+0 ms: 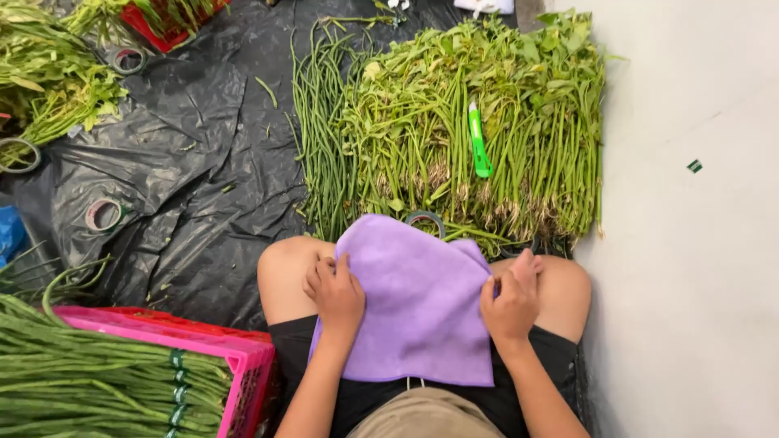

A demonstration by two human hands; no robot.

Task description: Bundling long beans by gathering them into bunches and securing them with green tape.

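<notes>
A soft, matte purple cloth (pixel 418 304) lies spread over the person's lap, roughly rectangular, its long axis running from the waist toward the knees. The left hand (pixel 335 294) pinches its left edge with curled fingers; the right hand (pixel 511 298) grips its right edge. Ahead, leafy green stalks (pixel 519 122) lie stacked on crinkled black plastic sheeting (pixel 187 146), a glossy green utility knife (pixel 479 142) on top, pointing away. Slender long beans (pixel 320 122) lie beside them; bundled beans fill a pink crate (pixel 243 357).

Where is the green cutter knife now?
In the head view, the green cutter knife lies on top of the pile of leafy greens, up and right of the purple cloth.
</notes>
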